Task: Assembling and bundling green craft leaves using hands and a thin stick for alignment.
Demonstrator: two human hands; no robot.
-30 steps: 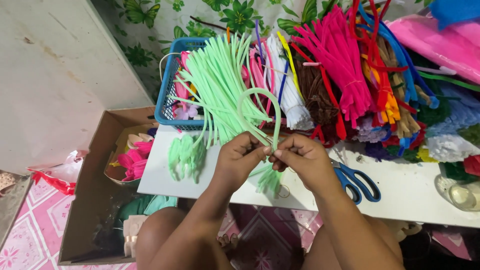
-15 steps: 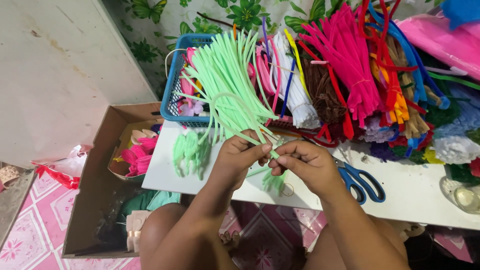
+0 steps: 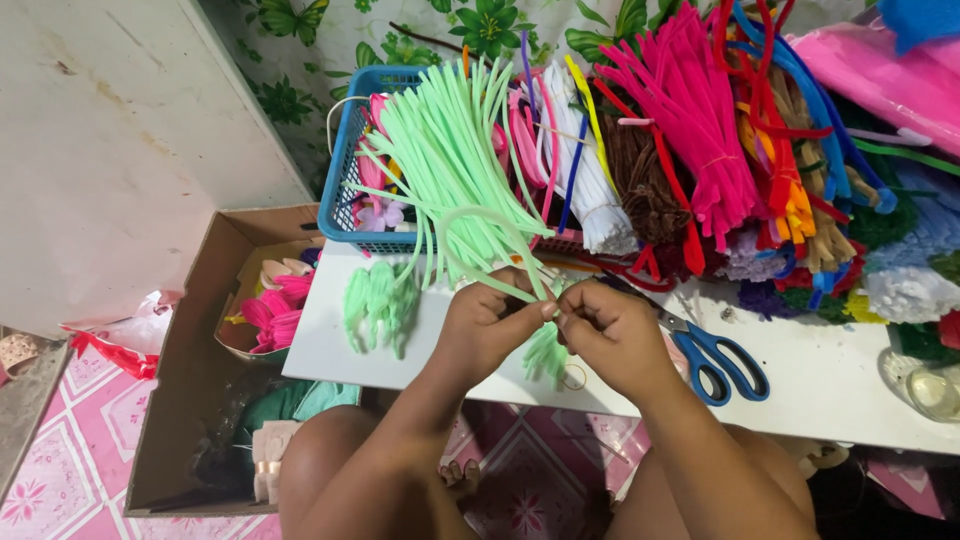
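My left hand (image 3: 487, 325) and my right hand (image 3: 612, 335) meet over the front of a white table (image 3: 820, 385). Both pinch one light green pipe cleaner (image 3: 490, 222), which arcs up from my fingertips in a loop. A large bundle of light green pipe cleaners (image 3: 445, 150) fans out just behind my hands. Small finished green pieces (image 3: 378, 300) lie on the table to the left, and another green piece (image 3: 545, 352) sits partly hidden under my hands.
Blue-handled scissors (image 3: 715, 358) lie right of my right hand. A blue basket (image 3: 345, 175) holds pipe cleaners; pink (image 3: 690, 110), white, brown and mixed bundles pile up behind. A cardboard box (image 3: 195, 370) with pink pieces stands at the left. A glass jar (image 3: 925, 385) sits far right.
The green loop has shifted up and left between my fingers as my hands turn it. My hands stay together at the same spot on the table's front.
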